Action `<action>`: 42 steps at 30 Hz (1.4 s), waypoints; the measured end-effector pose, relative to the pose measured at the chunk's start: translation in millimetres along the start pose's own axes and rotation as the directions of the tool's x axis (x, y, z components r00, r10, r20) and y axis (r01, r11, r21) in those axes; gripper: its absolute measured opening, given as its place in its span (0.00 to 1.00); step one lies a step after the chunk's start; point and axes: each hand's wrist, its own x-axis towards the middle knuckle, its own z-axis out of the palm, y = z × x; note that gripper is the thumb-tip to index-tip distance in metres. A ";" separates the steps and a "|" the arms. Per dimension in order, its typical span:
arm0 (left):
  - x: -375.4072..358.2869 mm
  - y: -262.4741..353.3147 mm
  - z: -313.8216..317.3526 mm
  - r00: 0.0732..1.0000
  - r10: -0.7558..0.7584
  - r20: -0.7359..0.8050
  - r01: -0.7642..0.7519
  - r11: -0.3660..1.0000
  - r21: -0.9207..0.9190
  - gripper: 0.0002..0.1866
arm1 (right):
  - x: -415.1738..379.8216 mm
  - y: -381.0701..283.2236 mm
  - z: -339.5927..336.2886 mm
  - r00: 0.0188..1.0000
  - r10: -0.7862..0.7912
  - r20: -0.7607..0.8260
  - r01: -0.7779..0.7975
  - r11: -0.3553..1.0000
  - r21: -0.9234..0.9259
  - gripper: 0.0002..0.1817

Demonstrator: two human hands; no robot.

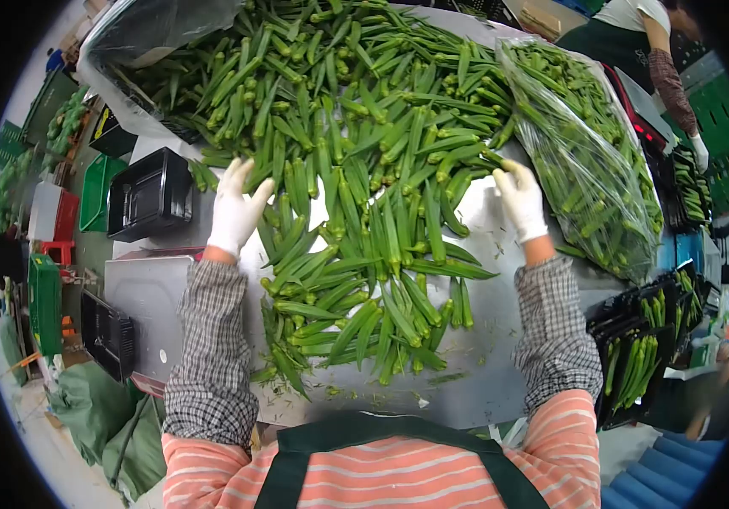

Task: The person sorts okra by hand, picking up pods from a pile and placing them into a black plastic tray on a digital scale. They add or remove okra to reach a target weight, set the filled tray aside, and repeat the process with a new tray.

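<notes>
A large heap of green okra spreads over a metal table, with loose pods reaching toward the near edge. White gloves cover both hands. At the left side of the heap is my left hand, its thumb and fingers apart beside the pods, holding nothing. My right hand is at the heap's right side, near the clear plastic bag of okra. Its fingers are bent, and the tip of a pod lies by them; whether they grip it is unclear.
Black trays and a flat metal scale stand on the left. Okra-filled black trays are at the right. Another person's gloved hand shows at upper right, near a red-edged scale. Green sacks lie lower left.
</notes>
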 end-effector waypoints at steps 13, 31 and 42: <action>46.5 28.3 79.7 0.950 -0.146 0.276 0.139 0.989 0.044 0.49 | 47.2 -90.5 85.2 0.839 0.058 0.541 -0.007 0.995 -0.097 0.53; -52.3 63.0 -47.3 0.944 0.071 0.322 0.028 0.956 -0.292 0.14 | -79.6 -134.4 -58.8 0.813 0.070 0.578 -0.081 0.997 -0.007 0.15; -161.5 15.0 -100.2 0.933 -0.131 0.334 0.349 0.110 -0.931 0.19 | -205.8 -146.1 11.3 0.850 -0.127 0.511 0.427 0.736 -0.526 0.14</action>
